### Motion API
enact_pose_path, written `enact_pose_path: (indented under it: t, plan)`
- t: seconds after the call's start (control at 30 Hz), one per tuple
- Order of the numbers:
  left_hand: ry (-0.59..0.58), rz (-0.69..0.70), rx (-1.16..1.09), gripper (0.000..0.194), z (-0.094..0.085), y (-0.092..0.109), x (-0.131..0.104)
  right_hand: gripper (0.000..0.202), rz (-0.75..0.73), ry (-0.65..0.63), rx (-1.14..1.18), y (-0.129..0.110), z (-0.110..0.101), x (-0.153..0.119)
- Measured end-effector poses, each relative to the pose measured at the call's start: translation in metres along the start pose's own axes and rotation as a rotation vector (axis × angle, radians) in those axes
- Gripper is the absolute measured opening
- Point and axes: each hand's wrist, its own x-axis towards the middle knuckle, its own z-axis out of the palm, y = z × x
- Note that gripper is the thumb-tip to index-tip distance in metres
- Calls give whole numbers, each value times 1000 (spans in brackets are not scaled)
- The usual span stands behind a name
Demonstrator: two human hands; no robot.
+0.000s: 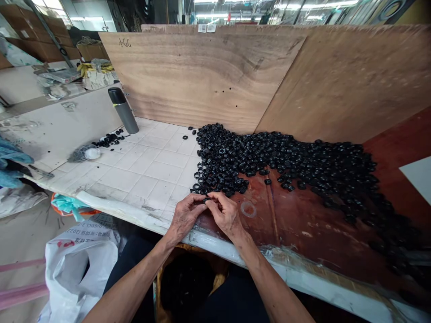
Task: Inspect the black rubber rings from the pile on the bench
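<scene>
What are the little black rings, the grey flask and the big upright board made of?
Black rings: probably plastic, possibly coated metal; dark, with small glossy highlights.
Flask: grey body perhaps matte-painted metal, evenly coloured with a soft sheen, though plastic is possible.
Board: wood, likely plywood, unpolished-looking, showing flowing grain and a rough top edge.

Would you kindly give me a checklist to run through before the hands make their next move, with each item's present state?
1. Small black part pinched by left hand and right hand: ok, at the fingertips.
2. Condition of that part: cannot tell, fingers hide most of it.
3. Pile of black rings close by: ok, just beyond the hands.
4. All loose rings gathered into the pile: not ok, one ring lies apart on the white tiled surface.
5. Grey bottle clear of the hands: ok, well apart at the back left.
</scene>
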Motion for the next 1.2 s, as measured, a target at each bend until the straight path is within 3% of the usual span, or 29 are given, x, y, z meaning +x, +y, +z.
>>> enact_pose_path:
  t: [0.13,0.3,0.47,0.53,0.63,0.83,1.0,1.13,1.2]
  plan:
    - [17,9,4,21,-1,-1,0,18,13,-48,-26,-3,-3,0]
    - [-20,34,24,20,-1,2,0,44,-28,-44,-160,6,2,-1]
    - [-37,24,0,19,0,1,0,20,49,37,-45,0,0,-1]
    - [-32,8,-31,20,0,0,0,16,34,13,-7,-6,-4,0]
    - [0,-10,-49,21,-1,-2,0,18,-12,-55,0,-9,-7,1]
    - [-5,-10,-50,22,0,1,0,36,-39,6,-110,1,-3,1]
    - [20,-56,-74,24,-1,2,1,21,35,-11,-15,-7,-6,1]
    - [33,-75,-81,25,-1,1,1,41,6,-17,-75,-13,-8,1]
    - [29,-88,-87,26,-2,1,1,32,24,-13,-37,-14,-9,1]
